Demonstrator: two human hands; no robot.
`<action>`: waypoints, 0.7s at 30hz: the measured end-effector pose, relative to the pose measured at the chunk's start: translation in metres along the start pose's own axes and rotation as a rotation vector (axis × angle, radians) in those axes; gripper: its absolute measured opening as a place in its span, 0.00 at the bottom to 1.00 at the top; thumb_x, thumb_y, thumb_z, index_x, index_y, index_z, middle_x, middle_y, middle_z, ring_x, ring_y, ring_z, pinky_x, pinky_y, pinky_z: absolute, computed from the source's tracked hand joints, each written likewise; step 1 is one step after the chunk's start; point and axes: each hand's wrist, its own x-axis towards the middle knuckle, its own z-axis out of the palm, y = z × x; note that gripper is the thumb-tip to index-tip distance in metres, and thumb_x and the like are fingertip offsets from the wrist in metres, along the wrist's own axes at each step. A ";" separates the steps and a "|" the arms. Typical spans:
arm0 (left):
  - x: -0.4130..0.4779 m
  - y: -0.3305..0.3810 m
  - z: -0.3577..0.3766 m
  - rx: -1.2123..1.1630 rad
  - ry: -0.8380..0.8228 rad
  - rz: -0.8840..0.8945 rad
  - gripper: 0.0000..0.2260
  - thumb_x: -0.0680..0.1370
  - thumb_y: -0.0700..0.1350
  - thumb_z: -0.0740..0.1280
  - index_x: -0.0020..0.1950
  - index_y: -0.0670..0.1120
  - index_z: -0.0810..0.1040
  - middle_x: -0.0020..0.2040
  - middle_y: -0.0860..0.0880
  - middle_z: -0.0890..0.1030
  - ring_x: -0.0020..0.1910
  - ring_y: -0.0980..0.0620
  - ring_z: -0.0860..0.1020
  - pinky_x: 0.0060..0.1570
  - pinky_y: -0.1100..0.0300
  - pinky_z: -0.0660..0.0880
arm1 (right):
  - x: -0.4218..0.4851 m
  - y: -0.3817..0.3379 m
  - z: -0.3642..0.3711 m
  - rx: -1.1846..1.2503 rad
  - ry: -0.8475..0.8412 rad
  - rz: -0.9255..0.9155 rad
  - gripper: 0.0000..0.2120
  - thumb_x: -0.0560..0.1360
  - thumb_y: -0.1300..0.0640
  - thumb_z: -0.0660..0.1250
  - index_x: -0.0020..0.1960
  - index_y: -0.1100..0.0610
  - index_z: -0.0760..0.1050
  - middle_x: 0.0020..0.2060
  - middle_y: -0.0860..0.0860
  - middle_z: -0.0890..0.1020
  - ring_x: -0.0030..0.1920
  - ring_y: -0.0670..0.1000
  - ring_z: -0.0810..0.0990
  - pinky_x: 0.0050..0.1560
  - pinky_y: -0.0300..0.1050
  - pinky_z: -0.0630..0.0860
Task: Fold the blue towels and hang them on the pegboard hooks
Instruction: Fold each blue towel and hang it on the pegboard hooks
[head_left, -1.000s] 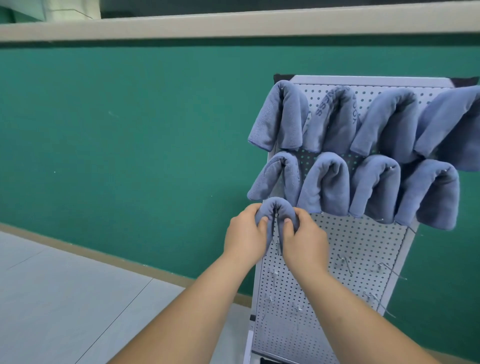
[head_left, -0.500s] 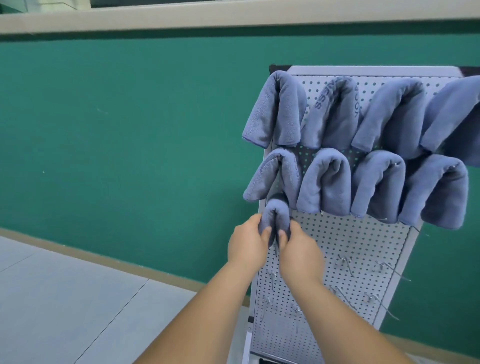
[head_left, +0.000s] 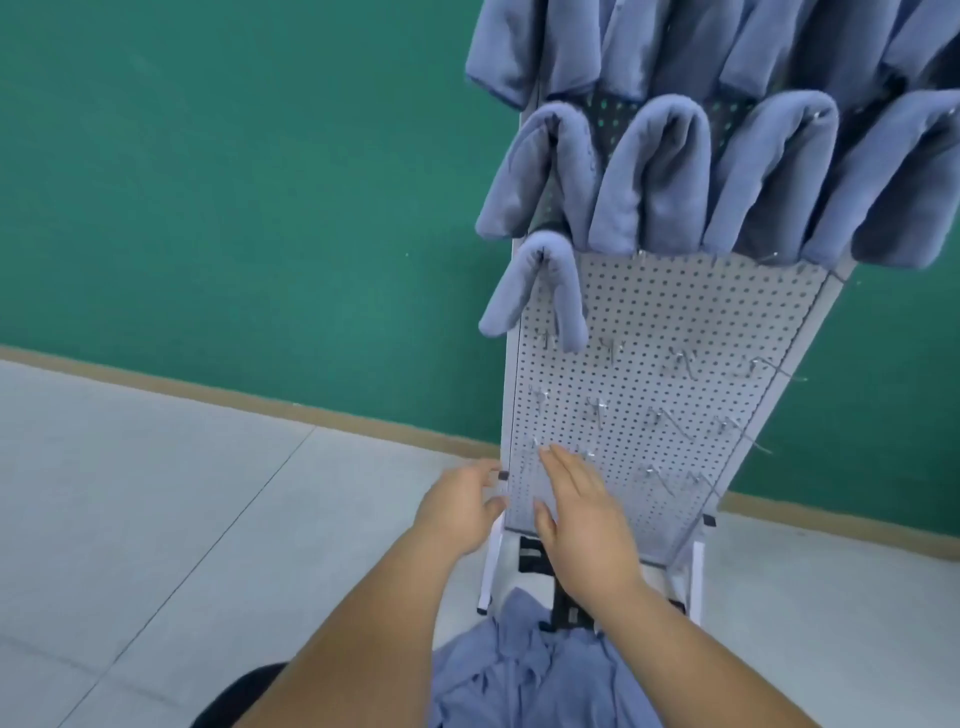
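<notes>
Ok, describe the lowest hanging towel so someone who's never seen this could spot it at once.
Against the green wall stands a white pegboard with blue towels hung in rows. Under the lower row, at the board's left edge, one folded towel hangs alone. It is the lowest, with only bare hooks below it.

blue towels (head_left: 649, 176) folded over pegboard hooks (head_left: 680, 361)

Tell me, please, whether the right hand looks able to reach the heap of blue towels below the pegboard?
Probably yes: the right hand is open and empty by the pegboard, and the heap of blue towels lies just beneath its forearm, nothing between.
</notes>
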 end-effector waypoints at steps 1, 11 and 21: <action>-0.008 -0.009 0.007 0.064 -0.075 -0.005 0.24 0.81 0.50 0.71 0.77 0.52 0.73 0.67 0.52 0.81 0.64 0.49 0.80 0.63 0.59 0.74 | -0.014 0.009 0.011 -0.004 -0.077 0.007 0.29 0.83 0.51 0.65 0.82 0.52 0.62 0.81 0.50 0.65 0.80 0.53 0.65 0.79 0.51 0.65; -0.096 -0.120 0.105 0.225 -0.421 -0.184 0.25 0.78 0.50 0.73 0.75 0.56 0.74 0.69 0.50 0.79 0.66 0.49 0.78 0.65 0.57 0.74 | -0.125 0.060 0.087 -0.157 -0.874 0.078 0.29 0.84 0.47 0.62 0.83 0.43 0.59 0.82 0.51 0.61 0.79 0.58 0.62 0.75 0.54 0.68; -0.124 -0.175 0.188 0.504 -0.773 -0.237 0.42 0.79 0.52 0.72 0.85 0.61 0.49 0.85 0.50 0.56 0.78 0.38 0.67 0.68 0.41 0.75 | -0.155 0.050 0.139 -0.085 -0.977 0.083 0.30 0.84 0.48 0.62 0.84 0.42 0.57 0.83 0.49 0.58 0.80 0.56 0.58 0.76 0.53 0.67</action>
